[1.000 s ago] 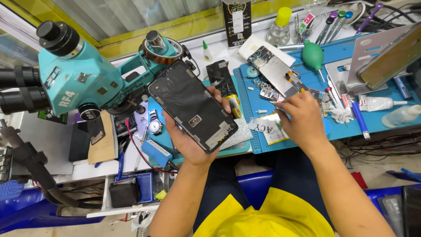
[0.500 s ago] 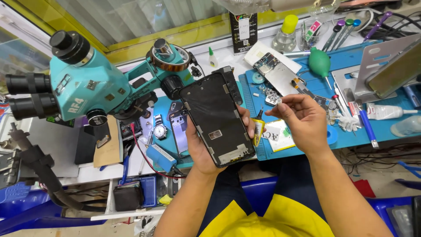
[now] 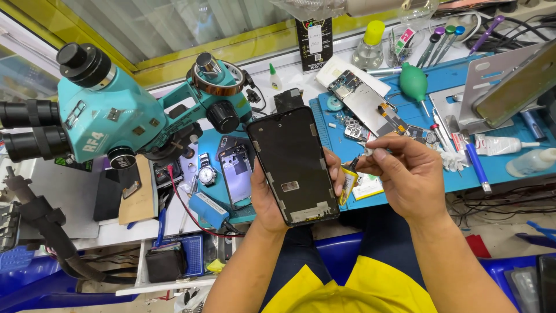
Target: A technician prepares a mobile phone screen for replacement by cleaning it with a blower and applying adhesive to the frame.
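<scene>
Gripping a flat black rectangular phone screen [image 3: 293,165], glossy with rounded corners, the left hand [image 3: 272,197] has fingers [image 3: 335,174] wrapped around its long edges above the desk [image 3: 405,179]. Right hand [image 3: 405,174] fingers pinched together on a tiny part just beside the screen's right edge; part too small to identify.

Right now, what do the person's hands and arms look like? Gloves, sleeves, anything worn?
Both hands are bare: no gloves on the left hand or right hand, and no rings, watch or bands visible. Forearms are uncovered to the bottom edge of the view. A yellow shirt with dark trim shows below.
</scene>
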